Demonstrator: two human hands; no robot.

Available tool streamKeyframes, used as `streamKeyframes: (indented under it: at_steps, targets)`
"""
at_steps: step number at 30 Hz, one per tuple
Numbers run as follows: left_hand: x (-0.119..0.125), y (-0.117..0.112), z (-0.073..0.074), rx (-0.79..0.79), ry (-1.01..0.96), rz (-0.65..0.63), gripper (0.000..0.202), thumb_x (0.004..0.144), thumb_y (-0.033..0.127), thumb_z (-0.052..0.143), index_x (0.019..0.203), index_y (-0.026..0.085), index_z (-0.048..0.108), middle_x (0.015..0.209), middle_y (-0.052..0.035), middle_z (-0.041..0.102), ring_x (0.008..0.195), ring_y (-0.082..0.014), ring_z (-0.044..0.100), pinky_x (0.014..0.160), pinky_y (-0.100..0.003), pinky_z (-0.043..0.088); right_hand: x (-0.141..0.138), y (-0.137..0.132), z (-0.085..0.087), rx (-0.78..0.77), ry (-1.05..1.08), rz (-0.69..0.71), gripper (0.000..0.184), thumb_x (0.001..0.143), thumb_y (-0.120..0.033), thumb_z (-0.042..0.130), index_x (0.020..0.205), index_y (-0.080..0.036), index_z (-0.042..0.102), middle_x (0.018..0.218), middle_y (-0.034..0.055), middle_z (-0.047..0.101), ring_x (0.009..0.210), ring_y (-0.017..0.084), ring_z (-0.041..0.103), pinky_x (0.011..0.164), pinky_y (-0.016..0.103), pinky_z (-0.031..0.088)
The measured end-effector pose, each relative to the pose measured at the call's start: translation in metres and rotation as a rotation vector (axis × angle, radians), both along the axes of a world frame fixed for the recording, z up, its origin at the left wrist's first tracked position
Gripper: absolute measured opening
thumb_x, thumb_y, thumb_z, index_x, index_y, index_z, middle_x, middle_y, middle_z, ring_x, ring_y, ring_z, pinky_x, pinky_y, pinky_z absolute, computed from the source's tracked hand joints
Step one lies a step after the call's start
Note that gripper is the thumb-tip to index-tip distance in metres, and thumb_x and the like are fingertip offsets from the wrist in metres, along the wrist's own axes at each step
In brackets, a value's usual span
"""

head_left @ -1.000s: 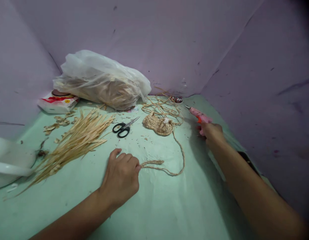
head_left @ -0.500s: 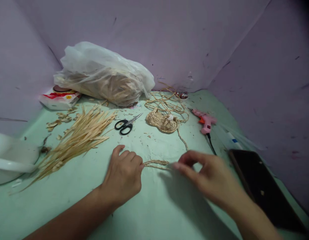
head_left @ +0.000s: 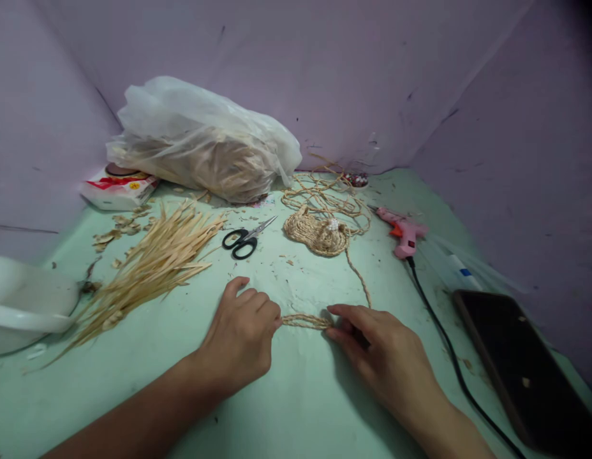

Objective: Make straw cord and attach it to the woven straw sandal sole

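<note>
A short folded stretch of braided straw rope (head_left: pixel 304 320) lies on the green table (head_left: pixel 296 389) between my hands. My left hand (head_left: pixel 238 338) is closed in a pinch on its left end. My right hand (head_left: pixel 379 357) presses thumb and fingers together on the right end. From there the rope runs back to a coiled woven straw piece (head_left: pixel 318 234) and a loose tangle of rope (head_left: pixel 325 194) behind it. A pink glue gun (head_left: pixel 401 231) lies on the table to the right, with its black cord (head_left: pixel 444 344) trailing toward me.
Black scissors (head_left: pixel 245 240) lie left of the coil. A bundle of straw strips (head_left: pixel 152 264) fans out at left, beside a white bowl (head_left: pixel 23 306). A plastic bag of straw (head_left: pixel 205 150) and a red-white box (head_left: pixel 117 188) sit at the back. A dark phone (head_left: pixel 520 370) lies at right.
My right hand let go of the glue gun, which now lies on the table, and came back to pinch the rope's right end. My left hand has stayed on the rope.
</note>
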State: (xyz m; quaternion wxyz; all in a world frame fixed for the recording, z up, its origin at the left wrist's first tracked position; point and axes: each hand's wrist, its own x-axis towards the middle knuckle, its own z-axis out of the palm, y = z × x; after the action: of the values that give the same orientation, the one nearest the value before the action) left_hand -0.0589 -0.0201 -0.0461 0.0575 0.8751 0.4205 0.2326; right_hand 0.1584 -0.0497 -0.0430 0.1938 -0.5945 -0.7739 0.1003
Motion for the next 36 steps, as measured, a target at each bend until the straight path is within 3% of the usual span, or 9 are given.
streamKeyframes:
  at_steps: [12,19,24,36]
  targets:
    - [-0.003,0.005,-0.008,0.016,-0.004,-0.085,0.018,0.081,0.011,0.042,0.071,0.016,0.057,0.062,-0.0013,0.05,0.062,-0.0144,0.043,0.092,-0.046,0.034,-0.001,0.001,0.0,0.019,-0.007,0.114,0.021,0.086,-0.019,0.047,0.095,-0.025,0.066,0.07,0.0024,0.061,0.063,0.018,0.055,0.065,0.035,0.041]
    - [-0.004,0.005,-0.006,0.013,0.021,-0.137,0.017,0.08,0.01,0.043,0.073,0.016,0.057,0.063,-0.0017,0.05,0.064,-0.0151,0.044,0.091,-0.046,0.034,-0.01,0.001,0.002,0.08,0.104,0.131,0.023,0.082,-0.015,0.051,0.101,-0.02,0.062,0.095,0.0092,0.061,0.085,0.022,0.054,0.073,0.038,0.043]
    - [-0.004,0.006,-0.005,0.029,0.021,-0.167,0.018,0.079,0.01,0.042,0.072,0.017,0.057,0.062,-0.0013,0.049,0.063,-0.0149,0.043,0.091,-0.047,0.035,-0.02,0.004,0.004,0.035,0.124,0.223,0.022,0.083,-0.015,0.052,0.101,-0.022,0.062,0.093,0.0068,0.062,0.083,0.021,0.053,0.075,0.039,0.04]
    - [-0.003,0.006,0.0,-0.05,-0.012,-0.172,0.018,0.082,0.013,0.042,0.073,0.017,0.057,0.065,-0.0018,0.053,0.065,-0.0153,0.047,0.093,-0.048,0.032,-0.024,0.006,0.007,0.024,0.068,0.264,0.019,0.079,-0.01,0.05,0.089,-0.019,0.064,0.084,0.0058,0.063,0.078,0.02,0.051,0.077,0.042,0.034]
